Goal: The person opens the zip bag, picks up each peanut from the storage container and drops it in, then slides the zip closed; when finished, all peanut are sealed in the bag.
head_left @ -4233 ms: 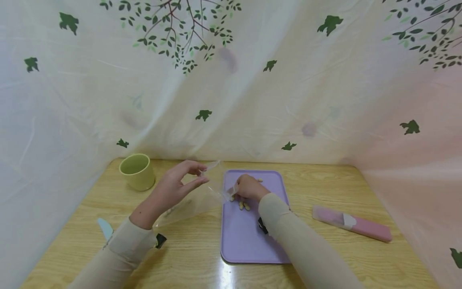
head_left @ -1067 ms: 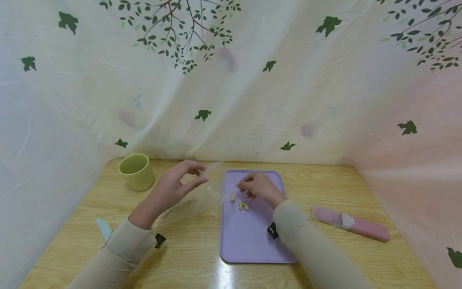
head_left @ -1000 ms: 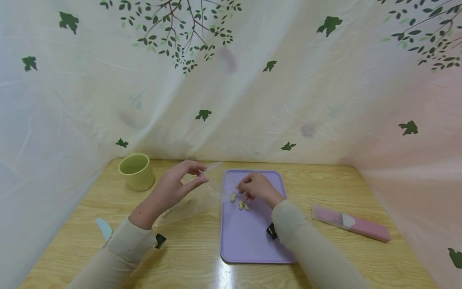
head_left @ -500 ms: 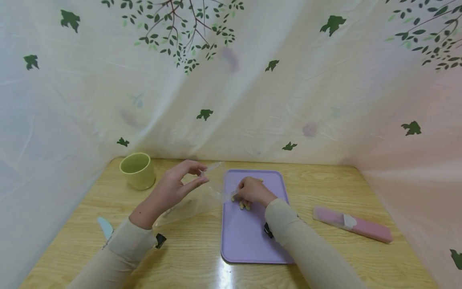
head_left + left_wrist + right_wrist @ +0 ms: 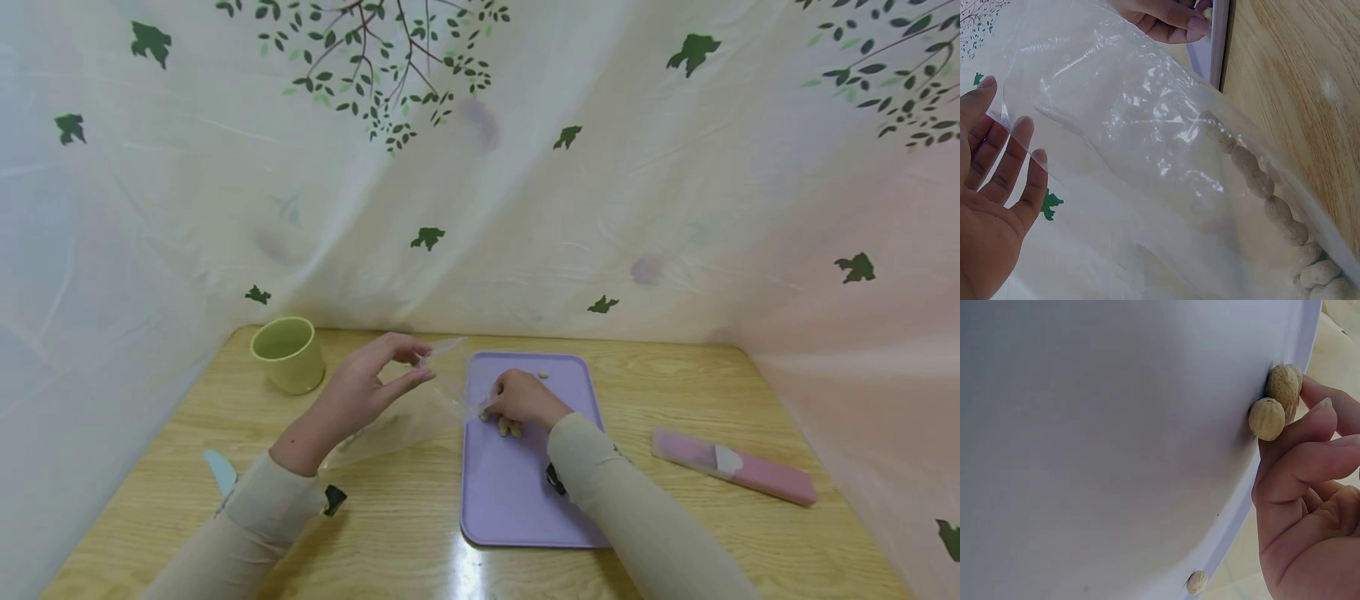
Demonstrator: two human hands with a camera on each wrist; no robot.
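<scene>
My left hand (image 5: 363,379) pinches the edge of a clear plastic bag (image 5: 408,421), and several unshelled peanuts (image 5: 1277,215) lie along its bottom in the left wrist view. The bag's other edge reaches the tray near my right hand (image 5: 521,397). That hand's curled fingertips are at a small group of peanuts (image 5: 1284,387) on the purple tray (image 5: 517,500). Whether they grip a peanut or the bag's edge is unclear. Apart from these, a single peanut (image 5: 543,374) lies near the tray's far end.
A yellow-green cup (image 5: 288,354) stands at the back left of the wooden table (image 5: 390,533). A light blue piece (image 5: 220,471) pokes out beside the left sleeve. To the right of the tray lies a pink case (image 5: 735,467) with a translucent end.
About a second ago the right hand was raised a little above the peanuts; it has since come down and left onto them. The left hand keeps its hold on the bag.
</scene>
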